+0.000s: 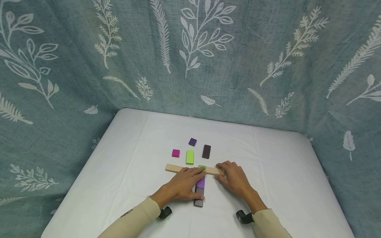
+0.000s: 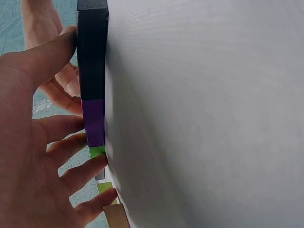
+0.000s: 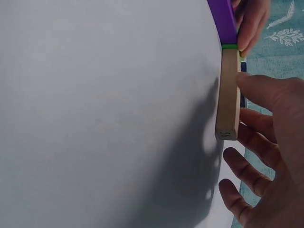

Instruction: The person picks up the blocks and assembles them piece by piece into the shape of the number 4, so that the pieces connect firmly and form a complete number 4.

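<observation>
A column of blocks lies on the white table, with a green block (image 1: 201, 166) at its far end, then a purple block (image 1: 200, 182) and grey-black blocks (image 1: 198, 203) nearer. Wooden blocks extend sideways from the green end: a left one (image 1: 173, 168) and a right one (image 1: 213, 171). My left hand (image 1: 185, 185) lies over the column, fingers spread; its thumb touches the black block (image 2: 92, 54) and its fingertips reach the purple and green blocks. My right hand (image 1: 235, 178) pinches the right wooden block (image 3: 228, 95) near its outer end, the other fingers loose.
Beyond the column lie a lime block (image 1: 190, 157), a magenta block (image 1: 176, 153), a dark purple block (image 1: 192, 142) and a dark brown block (image 1: 206, 151). A patterned blue-green curtain (image 1: 178, 92) hangs behind the white table (image 1: 143, 138).
</observation>
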Available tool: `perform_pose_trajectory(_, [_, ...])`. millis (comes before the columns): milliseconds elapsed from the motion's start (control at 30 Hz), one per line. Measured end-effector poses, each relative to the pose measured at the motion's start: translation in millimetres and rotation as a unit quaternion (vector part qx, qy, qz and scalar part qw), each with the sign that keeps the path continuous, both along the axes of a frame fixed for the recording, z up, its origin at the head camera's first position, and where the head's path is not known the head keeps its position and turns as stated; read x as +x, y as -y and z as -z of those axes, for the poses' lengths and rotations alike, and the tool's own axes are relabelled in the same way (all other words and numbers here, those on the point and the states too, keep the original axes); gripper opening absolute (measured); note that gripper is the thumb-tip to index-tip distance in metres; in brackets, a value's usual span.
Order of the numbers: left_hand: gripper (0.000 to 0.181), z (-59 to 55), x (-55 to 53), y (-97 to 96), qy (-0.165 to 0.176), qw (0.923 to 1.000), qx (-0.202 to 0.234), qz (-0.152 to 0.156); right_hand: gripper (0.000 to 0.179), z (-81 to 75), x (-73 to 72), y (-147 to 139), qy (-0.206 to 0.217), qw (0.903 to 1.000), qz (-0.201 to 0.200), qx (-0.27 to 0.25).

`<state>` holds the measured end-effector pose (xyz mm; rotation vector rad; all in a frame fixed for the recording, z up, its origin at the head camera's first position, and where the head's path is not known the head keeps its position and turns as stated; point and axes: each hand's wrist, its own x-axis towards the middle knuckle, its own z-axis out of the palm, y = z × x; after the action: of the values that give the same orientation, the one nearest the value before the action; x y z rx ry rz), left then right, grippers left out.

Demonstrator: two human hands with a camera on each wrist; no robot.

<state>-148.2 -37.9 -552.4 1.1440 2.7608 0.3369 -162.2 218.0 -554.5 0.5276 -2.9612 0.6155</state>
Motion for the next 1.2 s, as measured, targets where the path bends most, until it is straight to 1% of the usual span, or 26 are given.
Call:
perform_pose_trajectory(167, [0.091, 0.1, -0.2, 0.6, -0.001, 1.0, 0.002, 0.005, 0.045, -5.7, -4.2, -3.4, 0.001, 0.9999, 0.002, -0.017])
perform_pose_trajectory(367, [0.091, 0.2, -1.3, -0.4, -0.009, 0.9999, -0.005, 0.005, 0.056, -11.4, -13.3, -9.3, 0.034, 0.9983, 0.021, -0.043])
perform_pose_trajectory(433, [0.091, -0.3, -1.3, -0.6, -0.005, 1.0, -0.005, 0.004, 0.06, -12.0, -17.1, -11.1, 0.045, 0.9976, 0.025, -0.046])
perform_pose_trajectory(600, [0.091, -0.6, -0.8, -0.4, -0.005, 1.0, -0.001, 0.006, 0.062, -14.6, -26.3, -14.3, 0.048, 0.9971, 0.022, -0.056])
perform_pose_trajectory(700, [0.091, -1.4, -0.6, 0.1, -0.009, 0.9999, -0.002, 0.006, 0.062, -14.1, -32.1, -14.7, 0.048, 0.997, 0.017, -0.058])
perform_pose_trajectory(833, [0.091, -1.7, -0.3, 0.8, -0.008, 1.0, -0.002, 0.005, 0.063, -12.2, -38.1, -13.6, 0.064, 0.9959, 0.02, -0.061])
perform_pose_trajectory(1000, [0.091, 0.8, 0.2, 1.5, -0.002, 1.0, 0.001, 0.005, 0.064, -10.7, -42.0, -12.3, 0.081, 0.9938, 0.029, -0.07])
perform_pose_trajectory(1200, [0.091, 0.9, -0.3, 2.2, 0.002, 1.0, 0.003, 0.0, 0.066, -10.2, -46.8, -9.4, 0.087, 0.994, 0.026, -0.061])
